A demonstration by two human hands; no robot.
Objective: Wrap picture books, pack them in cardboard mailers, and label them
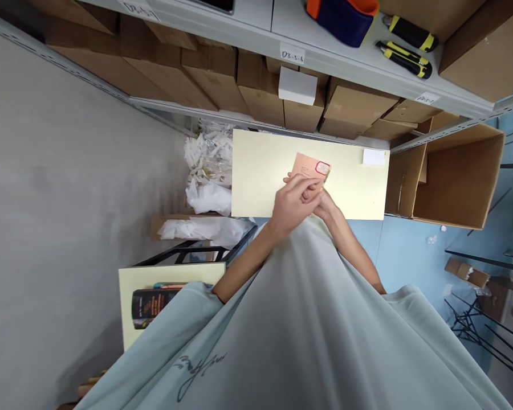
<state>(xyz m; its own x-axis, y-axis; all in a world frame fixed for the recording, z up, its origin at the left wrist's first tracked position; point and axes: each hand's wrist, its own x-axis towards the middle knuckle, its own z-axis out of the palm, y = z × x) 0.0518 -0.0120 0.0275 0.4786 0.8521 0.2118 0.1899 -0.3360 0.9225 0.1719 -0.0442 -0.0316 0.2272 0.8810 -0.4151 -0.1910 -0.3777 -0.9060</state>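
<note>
Above the table (256, 176): pink card (305, 164), grasped by right hand (324, 204). Left hand (291, 202) overlaps its near edge; can't tell if pinching. White slip (373, 157) on table's far right corner. Carton (457, 182) right of table, white bags (209, 197) left.

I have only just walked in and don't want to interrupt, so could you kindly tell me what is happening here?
A person is holding a pink card up in front of them, above a pale table. The left hand overlaps the right hand, so how each grips is partly hidden. A white slip lies at the table's right end, and an open box is just beyond it.
</note>
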